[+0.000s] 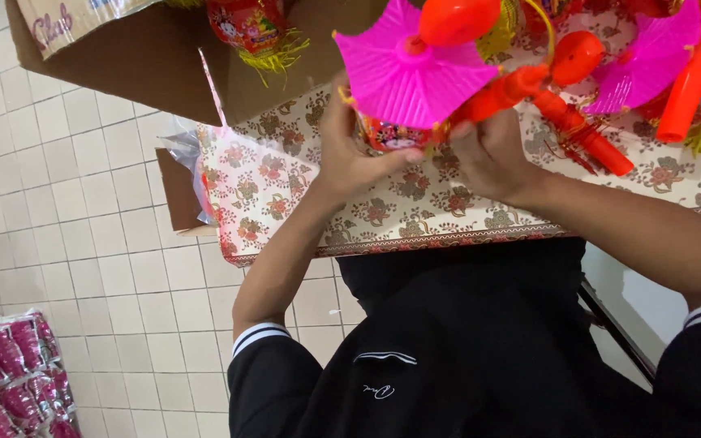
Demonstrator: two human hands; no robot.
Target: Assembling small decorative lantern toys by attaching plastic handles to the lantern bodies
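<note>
- Nearest the camera, at 6 o'clock, is the person's black top [448, 349], with white-striped cuffs on both short sleeves.
- At 8 o'clock, on the pale tiled floor [66, 211], lies a clear pack of pink-red items [6, 377], well apart from the hands.
- The bare forearms rise from the sleeves towards 12 o'clock, meeting over a table covered with a cream floral cloth [415, 207] edged with a patterned border.
- The left hand [350, 146] is closed round a small red printed lantern body [391, 134], thumb lying across its lower side; the lantern sits between the two hands, just above the cloth.
- The right hand [488, 154] is curled shut on the orange plastic handle [501, 93] that runs up towards 1 o'clock; its fingertips are hidden behind the toy.
- Directly above the hands, at 12 o'clock, a bright pink pleated canopy [407, 69] spreads over the lantern, topped by an orange dome [456, 18].
- At 2 o'clock more such toys lie on the cloth: another pink canopy [651, 57], an orange ball [575, 57] and an orange tube [691, 81].
- Farthest, at 11 o'clock, a brown cardboard box [148, 73] holds a red lantern with yellow tassels [257, 32].
</note>
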